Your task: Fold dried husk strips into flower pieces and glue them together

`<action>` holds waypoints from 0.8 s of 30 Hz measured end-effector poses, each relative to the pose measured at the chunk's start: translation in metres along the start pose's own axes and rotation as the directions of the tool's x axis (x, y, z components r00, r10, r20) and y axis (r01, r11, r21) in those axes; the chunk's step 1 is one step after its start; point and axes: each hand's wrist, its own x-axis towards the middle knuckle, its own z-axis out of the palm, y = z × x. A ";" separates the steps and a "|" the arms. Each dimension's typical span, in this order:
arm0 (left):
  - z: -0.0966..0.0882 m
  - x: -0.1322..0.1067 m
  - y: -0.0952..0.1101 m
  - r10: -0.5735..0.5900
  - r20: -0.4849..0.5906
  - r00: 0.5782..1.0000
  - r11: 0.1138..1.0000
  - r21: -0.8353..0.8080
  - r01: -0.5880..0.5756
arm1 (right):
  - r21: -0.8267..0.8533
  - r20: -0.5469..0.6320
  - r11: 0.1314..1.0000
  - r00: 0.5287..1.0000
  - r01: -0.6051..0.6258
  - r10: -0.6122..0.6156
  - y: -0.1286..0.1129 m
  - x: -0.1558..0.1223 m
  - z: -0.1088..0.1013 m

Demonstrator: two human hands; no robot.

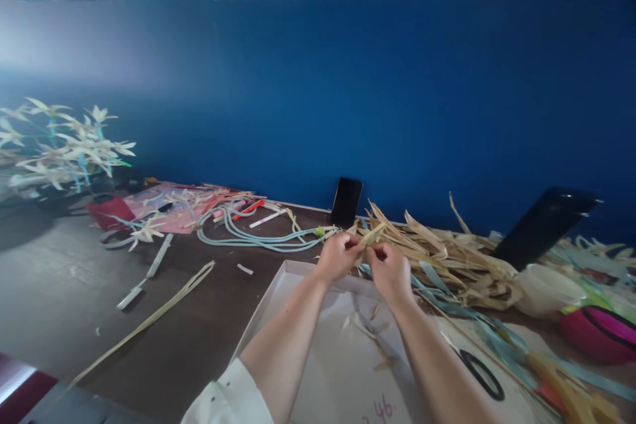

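Note:
My left hand [338, 256] and my right hand [389, 270] meet over the far edge of a white shallow box [342, 351]. Both are closed in a pinch on a pale yellow-green strip of dried corn husk [372, 236], whose end sticks up past my fingertips. Just beyond and to the right lies a heap of dried husks [447, 258]. A few husk scraps [380, 344] rest inside the box.
A black phone [346, 201] leans on the blue wall. Pale blue cords [248, 238] lie left of my hands. Husk flowers [64, 142] stand at far left. At right are a white bowl [546, 288], a pink container [599, 332] and black scissor handles [481, 374].

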 end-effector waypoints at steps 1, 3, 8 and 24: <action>-0.001 -0.001 0.004 0.004 0.007 1.000 1.000 -0.020 -0.004 | -0.002 -0.012 1.000 1.000 -0.020 0.020 0.002 0.002 -0.001; -0.002 -0.003 0.011 0.034 0.029 0.999 0.995 -0.093 -0.031 | 0.004 -0.038 0.996 0.996 -0.086 0.086 0.008 0.006 -0.005; -0.010 0.000 0.015 -0.096 -0.106 0.990 0.979 -0.189 0.074 | 0.091 -0.073 0.979 0.980 -0.181 0.188 0.016 0.015 -0.015; -0.019 0.005 -0.007 0.057 -0.262 0.963 0.971 0.238 0.007 | 0.604 0.138 0.739 0.952 -0.299 0.273 0.008 0.006 -0.002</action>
